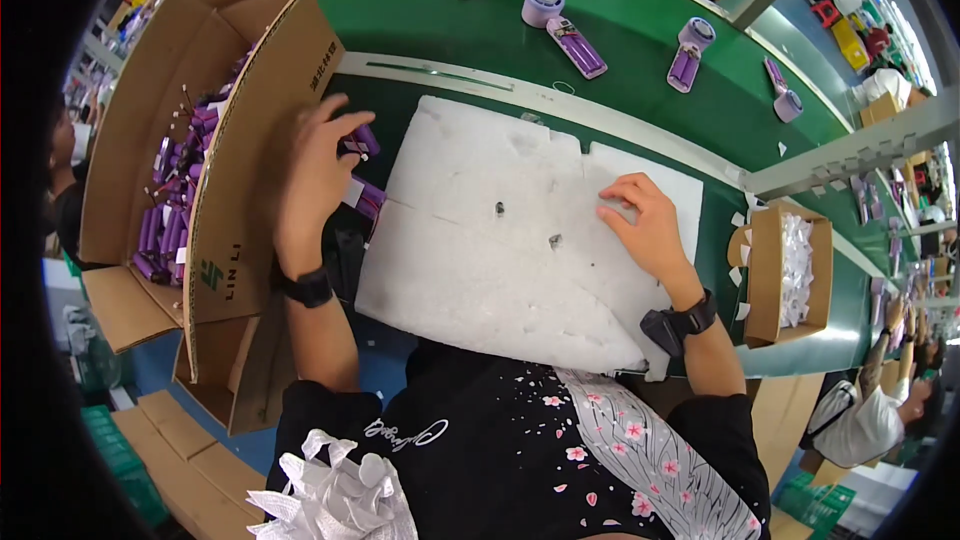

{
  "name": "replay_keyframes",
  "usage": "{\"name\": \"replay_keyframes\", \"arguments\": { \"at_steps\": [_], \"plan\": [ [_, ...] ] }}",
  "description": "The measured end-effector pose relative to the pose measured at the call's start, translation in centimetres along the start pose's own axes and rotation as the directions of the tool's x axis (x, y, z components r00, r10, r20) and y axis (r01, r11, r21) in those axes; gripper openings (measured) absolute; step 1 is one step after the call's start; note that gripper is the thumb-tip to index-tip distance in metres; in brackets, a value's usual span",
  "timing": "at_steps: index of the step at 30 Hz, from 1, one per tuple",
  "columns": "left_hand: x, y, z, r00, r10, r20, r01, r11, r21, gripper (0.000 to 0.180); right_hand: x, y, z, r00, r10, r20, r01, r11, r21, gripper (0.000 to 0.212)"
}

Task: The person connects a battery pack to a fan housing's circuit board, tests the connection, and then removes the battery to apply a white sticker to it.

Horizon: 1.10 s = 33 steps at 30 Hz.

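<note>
My left hand [322,162], slightly blurred, is at the left edge of a white foam board [470,265], its fingers apart. Close to its fingertips is a purple battery pack [364,142]; whether they touch it I cannot tell. Another purple pack with a white label [371,202] lies below that one, beside the board. Over the board's right part is my right hand [645,225], fingers loosely bent and thumb apart, with nothing visible in it. The board has small dents and holes.
At left stands a tall open cardboard box [255,130] with many purple battery packs [165,230]. Several purple devices with round heads [543,5] lie on the green conveyor [400,10] beyond a metal rail. A small carton [765,275] of clear plastic pieces stands at right.
</note>
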State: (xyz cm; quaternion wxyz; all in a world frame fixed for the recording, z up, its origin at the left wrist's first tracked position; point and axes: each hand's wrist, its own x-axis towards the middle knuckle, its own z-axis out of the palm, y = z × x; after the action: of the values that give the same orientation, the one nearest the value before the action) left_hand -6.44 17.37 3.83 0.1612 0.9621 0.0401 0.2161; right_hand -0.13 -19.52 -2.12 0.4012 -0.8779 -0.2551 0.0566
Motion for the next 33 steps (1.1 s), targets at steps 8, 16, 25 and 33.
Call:
{"name": "replay_keyframes", "arguments": {
  "at_steps": [8, 16, 25, 33],
  "plan": [
    [1.3, 1.0, -1.1, 0.998, -0.058, -0.023, 0.052, 0.976, -0.21, 0.017, -0.4, 0.9, 1.4, 0.989, -0.023, -0.143, 0.051, 0.979, 0.196, 0.021],
    [3.0, 13.8, 4.6, 0.892, 0.295, 0.343, 0.013, 0.742, -0.67, 0.018, -0.8, -2.3, 2.5, 0.987, 0.038, -0.156, 0.059, 0.818, 0.572, 0.034],
    [2.3, 13.9, 12.8, 0.905, 0.113, 0.411, 0.349, 0.355, -0.867, 0.017, -0.6, -1.5, 3.0, 0.979, 0.192, -0.069, -0.078, 0.662, 0.745, 0.044],
    [1.6, 13.7, 11.7, 0.916, 0.089, 0.392, 0.327, 0.4, -0.856, 0.017, -1.1, -2.4, 2.3, 0.991, 0.103, -0.085, -0.022, 0.755, 0.655, 0.048]
  ]
}}
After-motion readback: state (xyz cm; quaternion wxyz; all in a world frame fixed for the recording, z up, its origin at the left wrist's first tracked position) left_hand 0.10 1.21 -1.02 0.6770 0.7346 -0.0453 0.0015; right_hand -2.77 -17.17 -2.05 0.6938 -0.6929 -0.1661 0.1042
